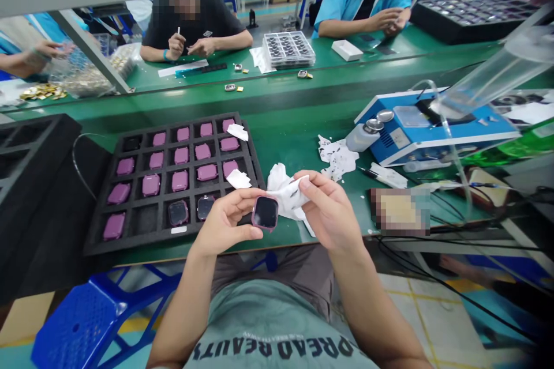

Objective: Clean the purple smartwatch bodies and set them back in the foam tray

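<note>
Between the thumb and fingers of my left hand [231, 216] is a smartwatch case [265, 213] with a purple frame, its dark screen facing up toward me. My right hand [331, 207] pinches a crumpled white wipe [291, 193] with dark smudges, close beside the case's upper right edge. Left of my hands lies a black foam tray [145, 213] with rows of purple watch cases [179, 180] in its pockets. In its front row, two cases [178, 213] show dark screens. White paper scraps [239, 179] rest on the tray's right side.
Torn white wipes [340, 157] lie ahead, near a pump bottle [363, 135] and a blue machine [433, 127] with a clear tube. Cables run along the right. Across the bench, co-workers sit near a clear parts box [289, 49]. A blue stool [86, 317] stands lower left.
</note>
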Demonstrator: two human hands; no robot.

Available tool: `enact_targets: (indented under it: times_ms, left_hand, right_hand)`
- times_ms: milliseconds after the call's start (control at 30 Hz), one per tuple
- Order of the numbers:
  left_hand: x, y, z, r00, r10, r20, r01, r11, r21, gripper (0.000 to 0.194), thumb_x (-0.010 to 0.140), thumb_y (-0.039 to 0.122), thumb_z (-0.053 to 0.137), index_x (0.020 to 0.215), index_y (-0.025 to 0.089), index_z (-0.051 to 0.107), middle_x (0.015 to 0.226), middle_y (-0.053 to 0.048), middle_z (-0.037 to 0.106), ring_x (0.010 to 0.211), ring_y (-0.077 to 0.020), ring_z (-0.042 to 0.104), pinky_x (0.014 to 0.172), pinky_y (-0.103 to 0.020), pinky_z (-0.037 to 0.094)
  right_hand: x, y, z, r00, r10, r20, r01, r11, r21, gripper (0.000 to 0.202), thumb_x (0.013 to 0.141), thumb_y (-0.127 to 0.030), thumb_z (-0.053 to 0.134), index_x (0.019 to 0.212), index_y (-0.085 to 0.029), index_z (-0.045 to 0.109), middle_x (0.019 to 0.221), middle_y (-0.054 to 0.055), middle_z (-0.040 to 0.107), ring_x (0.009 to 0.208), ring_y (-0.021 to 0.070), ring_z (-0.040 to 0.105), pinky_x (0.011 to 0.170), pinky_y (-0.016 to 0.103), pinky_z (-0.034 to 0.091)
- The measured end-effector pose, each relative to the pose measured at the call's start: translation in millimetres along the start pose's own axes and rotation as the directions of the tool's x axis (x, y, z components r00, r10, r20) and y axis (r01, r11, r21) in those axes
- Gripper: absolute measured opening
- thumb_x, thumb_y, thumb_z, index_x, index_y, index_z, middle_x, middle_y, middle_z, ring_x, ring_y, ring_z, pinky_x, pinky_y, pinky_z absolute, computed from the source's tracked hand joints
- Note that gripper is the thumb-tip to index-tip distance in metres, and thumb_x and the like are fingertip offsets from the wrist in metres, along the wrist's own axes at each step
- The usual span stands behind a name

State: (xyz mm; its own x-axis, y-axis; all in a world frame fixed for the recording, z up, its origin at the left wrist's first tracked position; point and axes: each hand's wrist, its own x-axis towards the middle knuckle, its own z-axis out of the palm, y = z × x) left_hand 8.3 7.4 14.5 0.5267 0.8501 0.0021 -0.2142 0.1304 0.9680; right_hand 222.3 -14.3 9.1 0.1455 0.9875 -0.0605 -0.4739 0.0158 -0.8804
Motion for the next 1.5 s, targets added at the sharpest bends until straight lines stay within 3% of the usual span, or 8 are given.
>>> enact_targets:
  times_ms: [133, 267, 400, 533, 967, 1233, 1400, 1500]
  left_hand:
    - [1, 1, 4.8, 1.000, -0.015, -0.019, 0.016, 0.999, 0.028, 0.063, 0.062, 0.018, 0.100, 0.120, 0.020, 0.076, 0.125, -0.013, 0.079, 0.110, -0.0270, 0.077, 0.096, -0.032, 0.060]
    - [2, -1, 6.1, 0.999, -0.044, -0.002, 0.044, 0.999, 0.029, 0.065, 0.062, 0.016, 0.099, 0.122, 0.019, 0.076, 0.114, -0.012, 0.082, 0.095, -0.0222, 0.080, 0.089, -0.029, 0.062]
    - [2, -2, 5.5, 0.998, -0.057, 0.018, 0.057, 0.998, -0.024, 0.066, 0.061, 0.014, 0.099, 0.123, 0.018, 0.075, 0.111, -0.013, 0.082, 0.092, -0.0233, 0.080, 0.082, -0.029, 0.064]
    - [1, -3, 6.3, 0.996, -0.083, -0.012, 0.082, 0.992, -0.093, 0.065, 0.059, 0.012, 0.100, 0.119, 0.018, 0.075, 0.108, -0.011, 0.083, 0.090, -0.0221, 0.080, 0.079, -0.026, 0.064]
    - [-3, -12, 14.7, 0.970, -0.008, -0.244, -0.041, 0.980, -0.194, 0.068, 0.054, 0.012, 0.101, 0.114, 0.018, 0.070, 0.112, -0.011, 0.082, 0.091, -0.0224, 0.081, 0.080, -0.027, 0.066]
    - [0, -16, 20.5, 0.943, 0.105, -0.315, -0.149, 0.982, -0.120, 0.067, 0.059, 0.018, 0.101, 0.117, 0.018, 0.068, 0.125, -0.014, 0.079, 0.109, -0.0272, 0.079, 0.097, -0.035, 0.064]
    - [1, -14, 18.1, 0.951, 0.115, -0.287, -0.150, 0.983, -0.103, 0.063, 0.063, 0.019, 0.099, 0.118, 0.018, 0.068, 0.130, -0.014, 0.077, 0.113, -0.0268, 0.077, 0.099, -0.034, 0.063]
    - [1, -13, 17.0, 0.955, 0.114, -0.273, -0.140, 0.987, -0.077, 0.063, 0.064, 0.018, 0.098, 0.119, 0.019, 0.067, 0.130, -0.014, 0.077, 0.112, -0.0259, 0.078, 0.096, -0.032, 0.063]
  right_hand:
    - [-5, -5, 2, 0.966, -0.258, -0.023, 0.249, 0.947, -0.202, 0.022, 0.097, -0.045, 0.071, 0.098, -0.023, 0.069, 0.096, 0.006, 0.081, 0.082, 0.0201, 0.076, 0.074, 0.034, 0.062]
    - [-4, -17, 2, 0.726, -0.628, 0.280, 0.662, 0.527, -0.534, 0.011, 0.101, -0.024, 0.063, 0.106, -0.027, 0.073, 0.108, 0.005, 0.083, 0.103, 0.0228, 0.077, 0.091, 0.042, 0.063]
    - [4, -27, 1, 0.469, -0.538, 0.700, 0.876, 0.181, -0.448, 0.027, 0.097, -0.012, 0.058, 0.108, -0.030, 0.074, 0.108, 0.002, 0.084, 0.105, 0.0232, 0.078, 0.084, 0.042, 0.065]
    - [6, -29, 0, 0.384, -0.447, 0.808, 0.920, 0.110, -0.376, 0.032, 0.094, -0.006, 0.057, 0.110, -0.028, 0.072, 0.107, 0.003, 0.084, 0.103, 0.0224, 0.079, 0.081, 0.039, 0.065]
    - [-18, 6, 2, 0.659, -0.538, 0.525, 0.752, 0.453, -0.479, 0.027, 0.097, -0.008, 0.060, 0.110, -0.030, 0.069, 0.108, 0.002, 0.084, 0.109, 0.0241, 0.078, 0.105, 0.052, 0.056]
    - [-41, 34, -10, 0.762, -0.578, 0.290, 0.642, 0.620, -0.451, 0.016, 0.102, -0.019, 0.057, 0.104, -0.030, 0.070, 0.098, 0.003, 0.084, 0.113, 0.0266, 0.075, 0.104, 0.055, 0.055]
    - [-37, 30, -13, 0.918, -0.375, -0.128, 0.313, 0.884, -0.347, 0.014, 0.101, -0.036, 0.065, 0.101, -0.023, 0.070, 0.100, 0.007, 0.083, 0.089, 0.0216, 0.077, 0.079, 0.036, 0.060]
    - [-25, 24, -12, 0.957, -0.202, -0.207, 0.168, 0.971, -0.168, 0.024, 0.097, -0.045, 0.071, 0.102, -0.022, 0.068, 0.099, 0.008, 0.083, 0.079, 0.0199, 0.076, 0.069, 0.032, 0.059]
